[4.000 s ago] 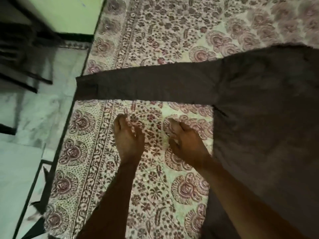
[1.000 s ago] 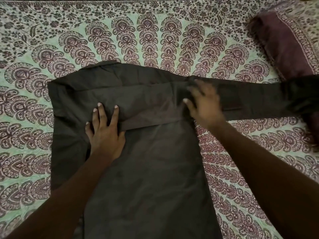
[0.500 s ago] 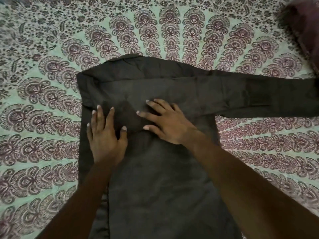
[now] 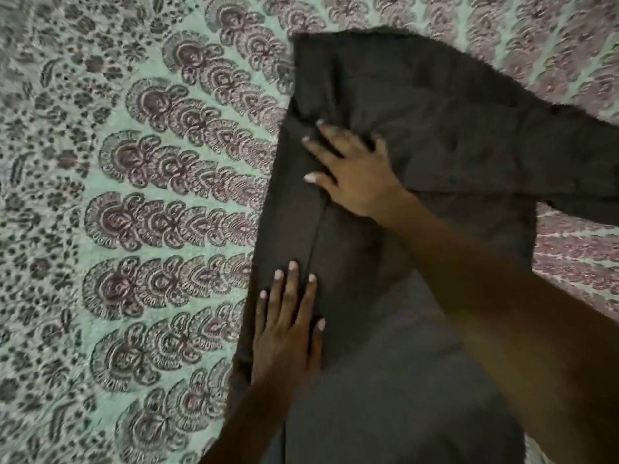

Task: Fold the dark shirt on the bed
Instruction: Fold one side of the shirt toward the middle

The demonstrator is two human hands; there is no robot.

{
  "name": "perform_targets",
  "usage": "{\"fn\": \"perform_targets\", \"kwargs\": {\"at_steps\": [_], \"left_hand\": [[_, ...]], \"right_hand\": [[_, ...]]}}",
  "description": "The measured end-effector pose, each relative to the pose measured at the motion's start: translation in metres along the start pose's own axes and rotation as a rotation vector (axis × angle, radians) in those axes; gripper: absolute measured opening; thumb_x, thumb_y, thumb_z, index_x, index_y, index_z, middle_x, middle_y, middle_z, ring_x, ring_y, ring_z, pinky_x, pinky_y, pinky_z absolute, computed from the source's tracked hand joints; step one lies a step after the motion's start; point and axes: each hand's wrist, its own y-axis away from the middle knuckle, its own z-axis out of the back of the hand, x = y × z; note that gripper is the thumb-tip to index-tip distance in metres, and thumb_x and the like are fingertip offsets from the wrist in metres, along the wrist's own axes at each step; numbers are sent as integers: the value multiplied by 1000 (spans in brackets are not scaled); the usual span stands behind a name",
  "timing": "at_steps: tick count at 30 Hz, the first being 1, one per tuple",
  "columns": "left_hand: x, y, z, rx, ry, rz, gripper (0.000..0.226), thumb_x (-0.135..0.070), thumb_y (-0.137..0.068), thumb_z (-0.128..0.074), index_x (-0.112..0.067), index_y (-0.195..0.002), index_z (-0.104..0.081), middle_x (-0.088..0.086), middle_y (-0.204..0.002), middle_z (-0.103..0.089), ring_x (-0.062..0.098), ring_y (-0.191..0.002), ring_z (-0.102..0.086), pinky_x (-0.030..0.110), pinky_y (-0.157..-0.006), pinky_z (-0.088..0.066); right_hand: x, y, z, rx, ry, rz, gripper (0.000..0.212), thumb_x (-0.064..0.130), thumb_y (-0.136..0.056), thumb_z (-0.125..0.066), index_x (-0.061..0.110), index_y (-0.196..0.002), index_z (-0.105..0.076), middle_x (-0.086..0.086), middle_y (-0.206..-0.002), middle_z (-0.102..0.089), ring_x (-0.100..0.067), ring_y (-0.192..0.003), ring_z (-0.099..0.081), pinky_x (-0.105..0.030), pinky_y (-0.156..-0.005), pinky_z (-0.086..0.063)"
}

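**Left hand (image 4: 288,329) and right hand (image 4: 351,172) press the fold**

Both my hands lie open and apart on the dark shirt (image 4: 435,105), which is spread on the bed (image 4: 134,202). My right hand has slid up from beside the left. I judge the left side folded, with the right sleeve (image 4: 576,169) still out. No container shows.

bed (image 4: 117,229) left of dark shirt (image 4: 452,122): broad flat passage. left hand (image 4: 288,333) flat on shirt's left edge, right hand (image 4: 355,172) beyond it, bare fabric between. right forearm (image 4: 502,313) bars lower right diagonally. sleeve (image 4: 586,182) runs off right edge.
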Motion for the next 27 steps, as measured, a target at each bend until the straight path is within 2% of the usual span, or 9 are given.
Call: {"fn": "perform_targets", "kwargs": {"at_steps": [2, 4, 7, 9, 12, 16, 18, 22, 27], "left_hand": [[-1, 20, -2, -30, 157, -72, 60, -21, -99, -52, -20, -157, -39, 5, -172, -17, 26, -159, -16, 54, -121, -33], [3, 39, 5, -86, 228, -66, 59, -15, -97, -49, -17, -155, -43, 6, -170, -23, 26, -158, -19, 53, -123, -29], [11, 66, 14, -107, 70, 204, 62, -27, -98, -50, -19, -158, -38, 7, -171, -18, 29, -159, -15, 56, -127, -10], [17, 86, 14, -60, 31, 307, 67, -39, -98, -49, -19, -160, -34, 10, -172, -16, 32, -159, -15, 56, -125, -2], [19, 125, 7, 2, 55, 184, 73, -43, -98, -52, -14, -161, -29, 8, -173, -12, 29, -160, -11, 54, -128, -11], [15, 180, -1, 60, 89, 114, 76, -44, -100, -47, -15, -164, -17, 2, -174, -6, 24, -160, -6, 51, -125, -18], [11, 199, -4, 46, 107, 112, 71, -39, -100, -50, -15, -162, -25, 3, -173, -14, 24, -159, -15, 49, -124, -22], [6, 218, -6, -67, 69, 268, 46, -32, -89, -63, -15, -132, -62, 11, -139, -57, 36, -117, -57, 47, -93, -46], [8, 220, -2, -157, -30, 183, 13, -20, -89, -64, -11, -99, -68, 13, -101, -64, 37, -88, -59, 44, -77, -45]], "right_hand": [[9, -4, 5, 20, 2, -123, 77, 73, -99, -22, 30, -163, -23, -3, -173, -13, -26, -158, -16, -65, -119, -17], [36, 1, 7, -21, 34, -11, 79, 72, -100, -23, 24, -163, -26, -9, -172, -17, -32, -159, -14, -64, -118, -20], [75, 30, -13, -19, 127, 306, 76, 67, -102, -28, 18, -159, -37, -13, -169, -25, -34, -157, -22, -64, -117, -27], [95, 60, -27, 19, 149, 279, 78, 68, -102, -29, 19, -162, -30, -11, -172, -16, -34, -159, -15, -63, -120, -23], [118, 102, -39, 60, 128, 204, 81, 70, -101, -26, 24, -166, -13, -8, -174, 1, -37, -160, -3, -62, -123, -15], [140, 163, -56, 100, 161, 371, 77, 67, -102, -26, 26, -166, -11, -9, -174, -4, -35, -160, -5, -61, -124, -16], [143, 189, -63, 95, 156, 433, 72, 63, -104, -31, 28, -165, -17, -10, -173, -9, -35, -160, -10, -59, -123, -20], [155, 227, -64, 47, 37, 261, 63, 59, -104, -31, 31, -160, -36, -10, -173, -15, -33, -158, -19, -57, -119, -31], [180, 257, -48, 5, -286, -51, 70, 61, -99, -30, 22, -154, -47, -10, -171, -22, -33, -156, -24, -55, -117, -28]]}}
